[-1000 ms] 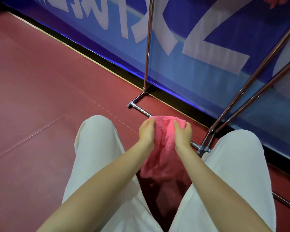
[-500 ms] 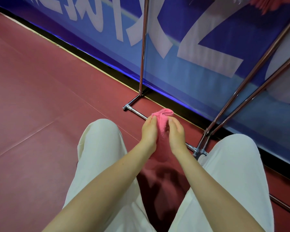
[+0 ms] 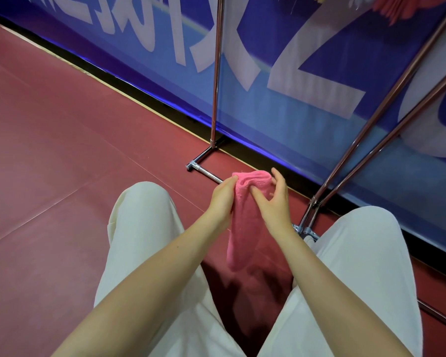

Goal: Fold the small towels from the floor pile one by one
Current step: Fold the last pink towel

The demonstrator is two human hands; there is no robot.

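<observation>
Between the person's two knees, above the red floor (image 3: pixel 62 176), one pink towel (image 3: pixel 245 222) hangs down from the hands. I count only this one towel being handled; the floor pile itself is not in sight (something pink and yellow shows at the top right edge, but it is too cut off to name). The left hand (image 3: pixel 220 199) has its grip closed on the upper left corner, fingers curled into the cloth. The right hand (image 3: pixel 273 202) is looser: its thumb presses against the front of the towel and its fingers are spread near the upper right edge, so I cannot tell whether it truly grasps. The towel's long axis runs downward and toward the person, bunched narrow, its lower end free in the air. Both hands are at the top edge, close together. I judge the next move needs the right hand to find its corner and spread the edge sideways. Behind stand the metal rack (image 3: pixel 214 99) and blue banner (image 3: pixel 307 112).
</observation>
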